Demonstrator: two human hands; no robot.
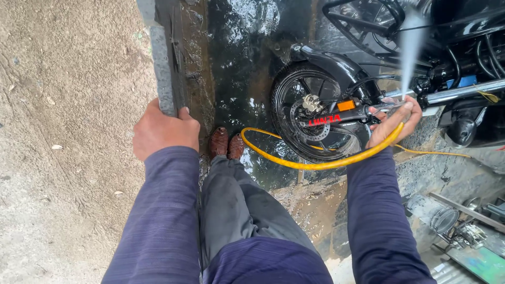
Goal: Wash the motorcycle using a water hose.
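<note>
On the far left lies dry, sandy ground point(68, 105), and beside it a grey stone kerb point(160, 68) runs up the frame, edging a muddy wet channel. The left hand point(163, 131) rests on the near end of that kerb, fingers curled over its top edge and closed on the stone, the arm in its purple sleeve stretched straight out as a brace. It carries no tool.

In the middle, the person's brown shoes point(227, 143) stand together on the wet dark floor point(242, 63), grey trousers running down to them.

Further right stands a black motorcycle point(463, 31), its wheel point(315, 118) and disc brake turned toward the person. The right hand point(392, 122) is wrapped around the handle of a spray nozzle point(386, 107), held just beside the wheel, and a yellow hose point(315, 164) loops from that hand down across the floor and back up. A narrow white jet of water point(409, 47) shoots from the nozzle tip up toward the bike's body, past the chrome exhaust pipe point(463, 90). The wrist is bent with the palm facing up, the fingers closed firmly on the nozzle.

Judging by this, the washing is in its rinsing stage, with the jet on the upper frame. Moving the spray along would call for a steady wrist and the hose kept away from the wheel. At the bottom right sit metal parts point(463, 231) on a bench.
</note>
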